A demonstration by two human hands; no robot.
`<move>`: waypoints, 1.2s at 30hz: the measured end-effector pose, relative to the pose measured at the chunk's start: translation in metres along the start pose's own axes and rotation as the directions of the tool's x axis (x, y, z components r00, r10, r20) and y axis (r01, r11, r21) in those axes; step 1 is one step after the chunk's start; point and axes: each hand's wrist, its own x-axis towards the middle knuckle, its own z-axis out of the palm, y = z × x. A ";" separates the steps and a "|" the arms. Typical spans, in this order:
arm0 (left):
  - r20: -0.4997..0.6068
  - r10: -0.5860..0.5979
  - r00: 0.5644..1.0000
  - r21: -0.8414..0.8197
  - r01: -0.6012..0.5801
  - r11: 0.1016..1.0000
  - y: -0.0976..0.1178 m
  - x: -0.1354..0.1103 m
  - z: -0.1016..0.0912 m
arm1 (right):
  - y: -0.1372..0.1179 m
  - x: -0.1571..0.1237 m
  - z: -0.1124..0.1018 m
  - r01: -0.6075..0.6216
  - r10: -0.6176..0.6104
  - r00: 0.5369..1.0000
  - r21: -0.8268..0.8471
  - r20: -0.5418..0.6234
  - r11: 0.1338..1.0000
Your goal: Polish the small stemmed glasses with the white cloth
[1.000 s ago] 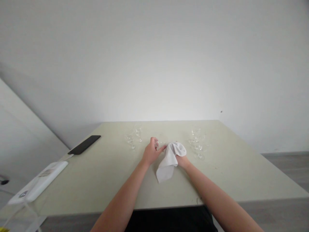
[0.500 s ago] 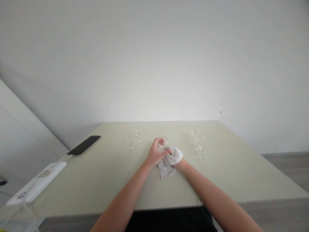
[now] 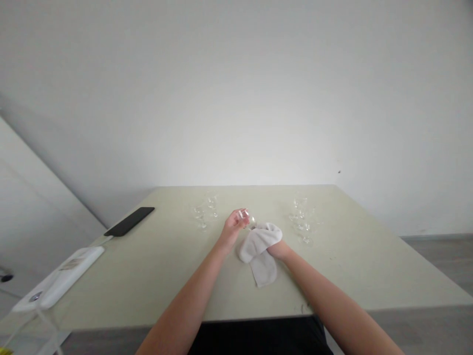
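Observation:
My left hand (image 3: 232, 228) is closed round a small clear glass (image 3: 244, 215), held just above the middle of the pale table (image 3: 155, 266). My right hand (image 3: 278, 249) is wrapped in a white cloth (image 3: 260, 249) and grips it; the cloth's tail hangs down toward me onto the table. The cloth touches the glass from the right. The fingers of my right hand are mostly hidden under the cloth.
Two small clear glasses (image 3: 205, 213) stand to the left of my hands, and several more glasses (image 3: 302, 219) stand to the right. A black phone (image 3: 129, 221) and a white flat device (image 3: 61, 281) lie along the table's left edge. A plain wall rises behind.
The cloth's loose end has swung down toward me again after being bunched up. My left hand has turned the glass and lifted it slightly.

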 end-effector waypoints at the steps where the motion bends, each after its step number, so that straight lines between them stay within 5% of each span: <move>1: 0.032 -0.020 0.999 -0.046 0.021 0.999 0.001 0.000 -0.001 | 0.002 0.000 0.000 0.003 -0.003 1.000 0.001 0.003 1.000; 4: 0.130 -0.042 0.991 -0.148 0.062 0.987 0.003 -0.001 -0.002 | 0.003 -0.001 -0.001 0.023 -0.023 0.999 -0.001 0.033 1.000; 10: 0.029 0.016 0.999 0.017 -0.017 1.000 0.005 -0.001 -0.002 | -0.004 0.000 -0.001 0.069 -0.068 0.996 -0.024 0.060 0.997; 16: 0.189 0.005 0.982 -0.180 0.030 0.983 0.011 -0.004 -0.005 | -0.002 -0.004 -0.002 0.087 -0.088 0.993 0.014 0.079 0.996; 23: 0.061 0.064 0.996 -0.080 -0.059 0.995 0.003 0.000 -0.005 | -0.004 -0.003 0.001 0.040 -0.048 0.995 0.095 0.087 0.995; 29: 0.198 0.007 0.980 -0.260 0.045 0.965 0.006 -0.003 -0.005 | 0.001 -0.004 0.007 -0.053 0.029 0.993 0.220 0.110 0.974; 33: 0.076 -0.004 0.997 -0.095 0.011 0.995 0.003 -0.001 -0.002 | 0.000 0.000 0.003 0.031 -0.036 0.998 0.085 0.053 0.996; 36: 0.057 -0.021 0.998 -0.063 0.025 0.998 0.002 0.000 -0.001 | -0.003 -0.001 0.004 -0.020 0.010 0.998 0.142 0.067 0.990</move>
